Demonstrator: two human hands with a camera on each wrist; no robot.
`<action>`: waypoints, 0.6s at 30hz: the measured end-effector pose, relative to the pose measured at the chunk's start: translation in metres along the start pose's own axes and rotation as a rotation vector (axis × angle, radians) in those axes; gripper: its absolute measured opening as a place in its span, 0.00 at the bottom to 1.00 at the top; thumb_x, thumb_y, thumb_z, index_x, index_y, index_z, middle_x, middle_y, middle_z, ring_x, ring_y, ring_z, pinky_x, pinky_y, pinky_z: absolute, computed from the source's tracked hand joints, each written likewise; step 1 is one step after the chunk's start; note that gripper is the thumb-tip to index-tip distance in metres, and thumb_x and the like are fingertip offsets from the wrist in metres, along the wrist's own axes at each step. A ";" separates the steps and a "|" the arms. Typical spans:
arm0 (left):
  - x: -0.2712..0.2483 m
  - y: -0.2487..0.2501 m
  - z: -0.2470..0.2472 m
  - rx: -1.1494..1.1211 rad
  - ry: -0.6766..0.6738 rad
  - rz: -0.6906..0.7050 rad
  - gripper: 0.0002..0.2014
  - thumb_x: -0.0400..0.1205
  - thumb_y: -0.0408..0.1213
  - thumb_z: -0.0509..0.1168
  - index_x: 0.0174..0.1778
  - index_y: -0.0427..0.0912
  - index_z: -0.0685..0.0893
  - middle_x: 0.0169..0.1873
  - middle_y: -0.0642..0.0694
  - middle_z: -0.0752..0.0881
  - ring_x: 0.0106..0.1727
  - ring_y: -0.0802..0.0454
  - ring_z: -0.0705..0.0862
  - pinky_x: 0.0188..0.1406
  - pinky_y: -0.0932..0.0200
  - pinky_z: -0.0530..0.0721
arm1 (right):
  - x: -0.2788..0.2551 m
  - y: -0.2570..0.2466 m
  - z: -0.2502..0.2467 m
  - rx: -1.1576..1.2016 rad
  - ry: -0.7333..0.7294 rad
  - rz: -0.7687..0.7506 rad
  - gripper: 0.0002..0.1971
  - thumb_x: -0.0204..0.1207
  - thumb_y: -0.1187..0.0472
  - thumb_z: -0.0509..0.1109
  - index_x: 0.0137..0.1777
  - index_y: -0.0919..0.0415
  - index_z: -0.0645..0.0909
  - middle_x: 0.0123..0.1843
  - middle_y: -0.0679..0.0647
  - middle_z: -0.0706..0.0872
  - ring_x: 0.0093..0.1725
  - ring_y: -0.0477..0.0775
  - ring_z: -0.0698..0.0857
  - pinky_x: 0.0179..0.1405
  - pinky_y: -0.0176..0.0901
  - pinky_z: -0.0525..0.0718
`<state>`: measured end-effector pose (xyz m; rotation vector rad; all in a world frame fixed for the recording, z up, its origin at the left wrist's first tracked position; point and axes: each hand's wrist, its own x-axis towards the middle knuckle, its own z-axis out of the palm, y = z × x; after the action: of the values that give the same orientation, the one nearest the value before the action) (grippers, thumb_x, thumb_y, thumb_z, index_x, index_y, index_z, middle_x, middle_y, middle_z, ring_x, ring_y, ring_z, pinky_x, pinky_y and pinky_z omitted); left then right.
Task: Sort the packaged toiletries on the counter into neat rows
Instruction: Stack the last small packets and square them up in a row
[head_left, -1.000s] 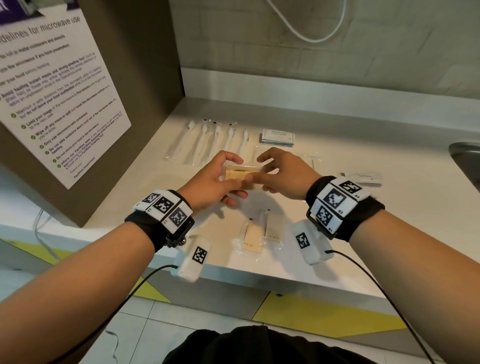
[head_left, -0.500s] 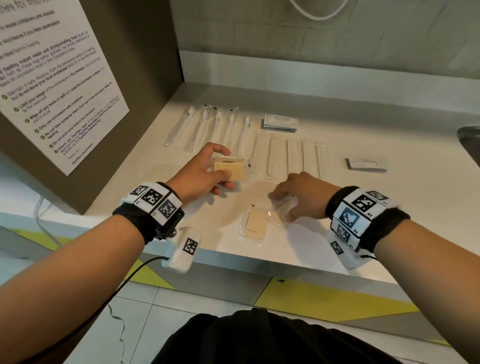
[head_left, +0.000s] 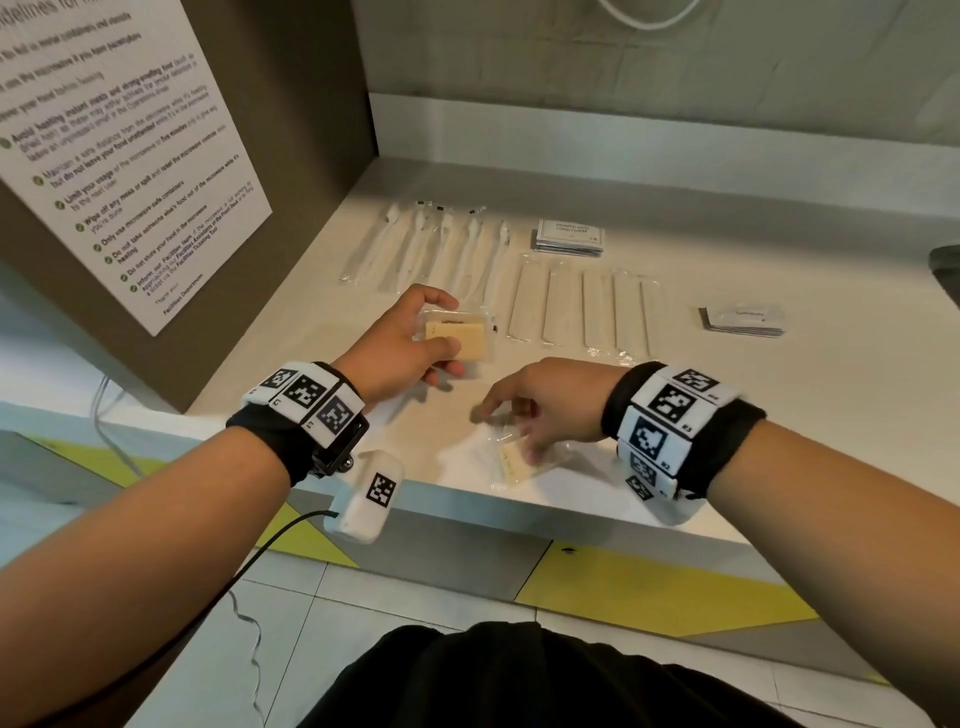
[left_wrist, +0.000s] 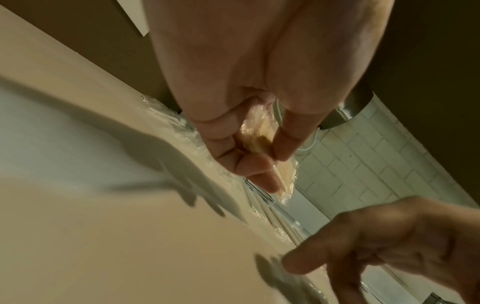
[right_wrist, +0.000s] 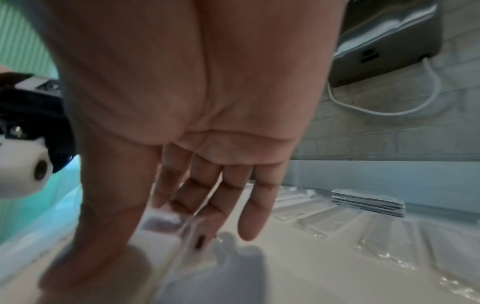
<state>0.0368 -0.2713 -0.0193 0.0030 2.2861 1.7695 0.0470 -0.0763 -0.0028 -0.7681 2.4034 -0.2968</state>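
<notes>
My left hand (head_left: 444, 322) grips a small stack of clear-wrapped tan soap bars (head_left: 467, 340) just above the white counter (head_left: 753, 415), thumb on top. The left wrist view shows the soap stack (left_wrist: 285, 174) pinched between the thumb and fingers of my left hand (left_wrist: 270, 156). My right hand (head_left: 506, 434) reaches down near the counter's front edge onto another wrapped soap packet (head_left: 514, 460), which lies tilted. In the blurred right wrist view, that soap packet (right_wrist: 161, 232) sits between the thumb and fingers of my right hand (right_wrist: 155, 246).
Wrapped toothbrushes (head_left: 441, 244) lie in a row at the back left, with wrapped combs (head_left: 582, 306) in a row beside them. A shampoo sachet stack (head_left: 569, 236) and a toothpaste sachet stack (head_left: 743, 319) sit further right. A brown cabinet with a notice (head_left: 130, 156) walls the left side.
My right hand left the soap stack held by my left hand and dropped to the loose packets at the front edge. The left hand kept its stack and moved slightly left.
</notes>
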 end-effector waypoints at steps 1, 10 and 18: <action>-0.001 0.000 0.000 0.004 -0.002 -0.002 0.18 0.83 0.24 0.64 0.65 0.47 0.72 0.49 0.34 0.85 0.32 0.46 0.87 0.23 0.54 0.82 | 0.002 0.000 0.002 -0.028 -0.014 0.011 0.32 0.67 0.60 0.80 0.71 0.44 0.77 0.47 0.45 0.79 0.49 0.48 0.79 0.49 0.40 0.75; -0.008 0.003 0.010 -0.010 -0.031 -0.004 0.19 0.84 0.23 0.62 0.67 0.44 0.70 0.50 0.40 0.82 0.26 0.55 0.88 0.26 0.54 0.80 | -0.011 0.018 -0.005 -0.101 0.088 0.112 0.16 0.67 0.52 0.78 0.49 0.52 0.76 0.52 0.48 0.77 0.54 0.53 0.75 0.51 0.47 0.77; -0.001 0.005 0.033 -0.057 -0.062 -0.024 0.16 0.81 0.25 0.55 0.59 0.48 0.75 0.49 0.40 0.81 0.38 0.48 0.86 0.30 0.56 0.80 | -0.023 0.017 -0.019 0.221 0.443 0.009 0.11 0.69 0.64 0.77 0.47 0.56 0.78 0.46 0.53 0.86 0.47 0.56 0.84 0.49 0.49 0.83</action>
<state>0.0431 -0.2389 -0.0222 0.0192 2.1834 1.7962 0.0433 -0.0485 0.0165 -0.6400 2.7167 -0.7859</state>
